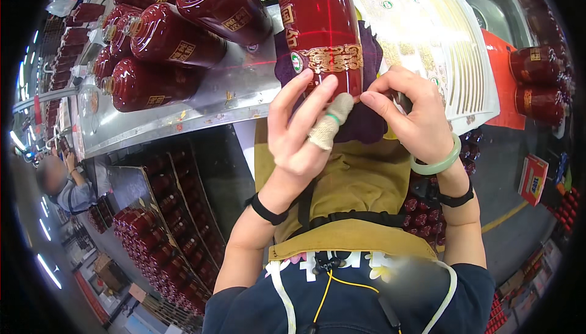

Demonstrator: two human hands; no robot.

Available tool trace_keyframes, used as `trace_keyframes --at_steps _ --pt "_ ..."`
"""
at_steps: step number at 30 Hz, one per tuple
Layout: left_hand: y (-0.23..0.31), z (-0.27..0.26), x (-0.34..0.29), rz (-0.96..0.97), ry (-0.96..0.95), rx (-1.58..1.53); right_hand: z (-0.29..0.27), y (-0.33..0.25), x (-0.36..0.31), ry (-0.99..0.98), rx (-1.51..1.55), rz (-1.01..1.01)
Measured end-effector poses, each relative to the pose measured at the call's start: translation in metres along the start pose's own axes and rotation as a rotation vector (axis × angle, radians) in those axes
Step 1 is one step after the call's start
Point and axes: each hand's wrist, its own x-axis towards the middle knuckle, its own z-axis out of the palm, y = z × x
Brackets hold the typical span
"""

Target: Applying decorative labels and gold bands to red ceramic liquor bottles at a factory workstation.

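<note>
A dark red glass bottle (320, 10) with gold lettering and an ornate gold band lies on a dark purple cloth (373, 47), its base end toward me. Thin red light lines cross it. Stretched fingers of my left hand (302, 126) rest on the glass below the band; a knitted finger cover (329, 123) sits on one of them. Beside the bottle's near end, my right hand (412, 111) has thumb and index finger pinched close to the covered fingertip. What they pinch is too small to make out. A dark, narrow object shows partly behind the right fingers.
Several similar red bottles (177, 35) stand on the metal table (238, 87) at the left. Sheets of gold decals (452, 47) lie at the right, over an orange-red sheet (503, 78). Racks of red bottles (162, 236) fill the floor below left. Another person (67, 181) works far left.
</note>
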Motion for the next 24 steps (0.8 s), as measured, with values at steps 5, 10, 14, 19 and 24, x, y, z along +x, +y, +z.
trace_keyframes --at_steps 5,10,14,19,24 --pt "-0.005 0.005 -0.015 -0.263 0.127 -0.114 0.003 -0.001 -0.001 0.018 0.05 -0.015" --pt "-0.006 0.001 -0.013 -0.071 0.079 0.005 0.001 -0.001 -0.001 0.032 0.066 0.01" --pt "-0.002 0.006 -0.013 -0.029 0.133 0.041 0.001 -0.001 0.0 0.018 0.043 0.009" --pt "0.001 0.001 -0.003 0.006 0.046 0.05 0.003 0.003 0.0 0.023 0.022 -0.017" --pt "-0.009 0.003 -0.013 -0.145 0.12 -0.028 0.004 -0.002 0.0 0.021 0.054 -0.032"
